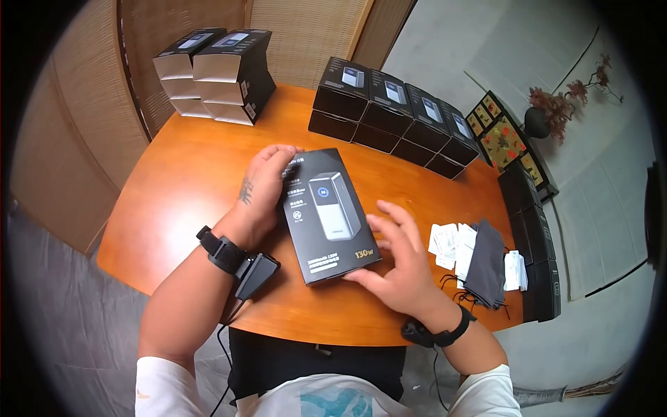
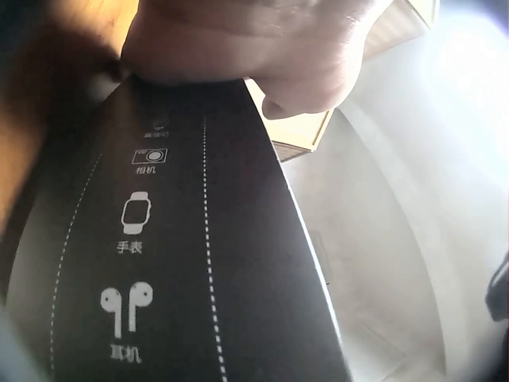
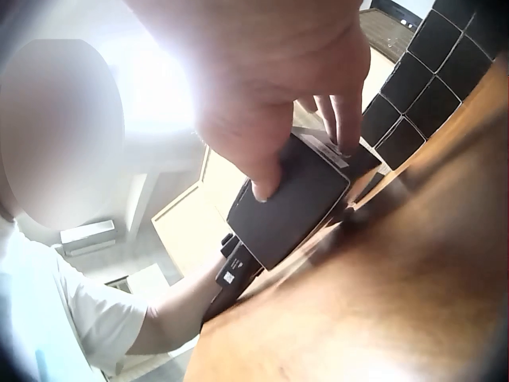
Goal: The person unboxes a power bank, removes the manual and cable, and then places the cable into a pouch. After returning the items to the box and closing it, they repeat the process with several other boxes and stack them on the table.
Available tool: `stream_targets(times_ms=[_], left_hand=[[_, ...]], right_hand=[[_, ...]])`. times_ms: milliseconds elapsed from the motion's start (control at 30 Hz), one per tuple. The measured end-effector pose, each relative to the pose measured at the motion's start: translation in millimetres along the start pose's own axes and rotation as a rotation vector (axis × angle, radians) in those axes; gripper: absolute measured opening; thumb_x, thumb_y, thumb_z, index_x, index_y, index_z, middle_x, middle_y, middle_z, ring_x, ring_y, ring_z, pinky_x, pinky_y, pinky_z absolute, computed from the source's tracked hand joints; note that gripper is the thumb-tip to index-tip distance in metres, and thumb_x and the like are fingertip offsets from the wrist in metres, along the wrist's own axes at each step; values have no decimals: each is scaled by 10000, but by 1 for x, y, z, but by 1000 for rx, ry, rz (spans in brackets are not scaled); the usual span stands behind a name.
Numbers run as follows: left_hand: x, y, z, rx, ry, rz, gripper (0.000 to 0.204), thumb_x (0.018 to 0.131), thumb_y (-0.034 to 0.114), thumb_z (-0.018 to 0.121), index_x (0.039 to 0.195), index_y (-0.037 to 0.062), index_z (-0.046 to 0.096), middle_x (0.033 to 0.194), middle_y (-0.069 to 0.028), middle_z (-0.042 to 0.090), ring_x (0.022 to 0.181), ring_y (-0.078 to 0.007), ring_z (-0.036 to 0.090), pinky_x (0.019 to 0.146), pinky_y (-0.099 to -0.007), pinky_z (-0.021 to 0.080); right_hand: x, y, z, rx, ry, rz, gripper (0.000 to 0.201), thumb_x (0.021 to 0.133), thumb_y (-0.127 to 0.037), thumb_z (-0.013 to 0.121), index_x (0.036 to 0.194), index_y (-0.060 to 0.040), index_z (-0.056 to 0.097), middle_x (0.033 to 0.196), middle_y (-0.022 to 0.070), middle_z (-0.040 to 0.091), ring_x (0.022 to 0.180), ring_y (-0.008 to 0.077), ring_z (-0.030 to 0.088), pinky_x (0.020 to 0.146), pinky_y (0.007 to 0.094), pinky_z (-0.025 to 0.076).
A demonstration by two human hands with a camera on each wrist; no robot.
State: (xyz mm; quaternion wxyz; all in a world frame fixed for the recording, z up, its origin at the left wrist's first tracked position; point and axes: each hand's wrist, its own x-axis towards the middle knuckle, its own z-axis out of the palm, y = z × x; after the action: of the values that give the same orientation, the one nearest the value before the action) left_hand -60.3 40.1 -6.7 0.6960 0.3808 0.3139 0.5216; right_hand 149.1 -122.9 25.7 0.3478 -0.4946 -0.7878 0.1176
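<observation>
A black power bank box (image 1: pixel 330 215), printed with a silver device and "130W", is tilted over the table's middle. My left hand (image 1: pixel 262 184) grips its upper left edge, fingertips over the top corner. In the left wrist view, that hand (image 2: pixel 254 40) is at the far end of the box's side panel (image 2: pixel 135 239), which has camera, watch and earphone icons. At the lower right corner my right hand (image 1: pixel 403 267) holds the box, thumb at the bottom end, fingers along the right side. The right wrist view shows this thumb (image 3: pixel 266 179) against the plain end face (image 3: pixel 294 207).
Stacked black boxes (image 1: pixel 233 76) stand at the back left of the wooden table (image 1: pixel 174 187). A two-layer row of boxes (image 1: pixel 389 104) stands at the back. More boxes (image 1: pixel 538 243) line the right edge, beside dark drawstring pouches (image 1: pixel 486 264) and white paper slips (image 1: pixel 448 243).
</observation>
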Motion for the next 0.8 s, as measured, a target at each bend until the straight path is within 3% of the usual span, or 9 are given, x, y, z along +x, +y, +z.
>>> stream_targets(times_ms=[67,100,200,233,533,633,733,800], left_hand=[[2,4,-1,-68,-6,15,266,1004,245,620,1144,20,630,1026,-101,688,916,-184,671,857,-336,571],[2,5,0,-55,-9,17,240,1002,212,627,1145,19,630,1018,-95,689,898,-175,673,833,-328,576],[-2,7,4,93,11,12,205,1014,187,607,1131,22,637,1013,-83,694,878,-159,673,819,-314,576],[-1,5,3,89,20,-10,201,1014,183,604,1122,17,639,1001,-83,693,864,-159,671,800,-313,575],[1,5,2,50,58,-69,204,1023,160,559,1122,7,648,993,-90,700,853,-165,675,787,-307,574],[0,6,1,66,68,-56,199,1025,153,561,1142,21,652,1014,-77,704,883,-147,673,821,-291,565],[-3,8,5,57,123,-22,192,1021,147,570,1128,12,655,1014,-76,706,877,-149,672,822,-290,563],[-1,8,2,54,113,32,189,1019,151,581,1116,11,660,1007,-74,709,861,-152,671,817,-291,562]], right_hand=[[4,7,2,199,53,26,860,734,-231,933,1443,-24,492,1530,248,352,1224,394,613,964,418,566],[6,4,-1,332,-48,144,920,740,-261,939,1499,-65,457,1587,258,274,1311,400,556,1055,438,509],[7,16,11,301,-149,85,966,730,-271,945,1538,-124,438,1627,282,202,1403,415,466,1140,450,423],[10,11,10,309,-193,68,954,726,-279,948,1540,-174,460,1654,291,131,1469,430,378,1188,454,353],[18,10,17,458,-204,35,757,728,-228,946,1403,-168,607,1642,282,137,1461,442,382,1190,445,360],[17,7,13,447,-234,84,780,761,-194,921,1449,-146,554,1638,275,152,1460,397,391,1193,437,352],[15,12,19,607,-218,239,793,863,-171,835,1532,-100,417,1631,243,199,1449,333,407,1188,418,353],[22,0,21,869,-143,388,779,926,-162,761,1566,-77,324,1613,220,258,1450,300,399,1187,408,347]])
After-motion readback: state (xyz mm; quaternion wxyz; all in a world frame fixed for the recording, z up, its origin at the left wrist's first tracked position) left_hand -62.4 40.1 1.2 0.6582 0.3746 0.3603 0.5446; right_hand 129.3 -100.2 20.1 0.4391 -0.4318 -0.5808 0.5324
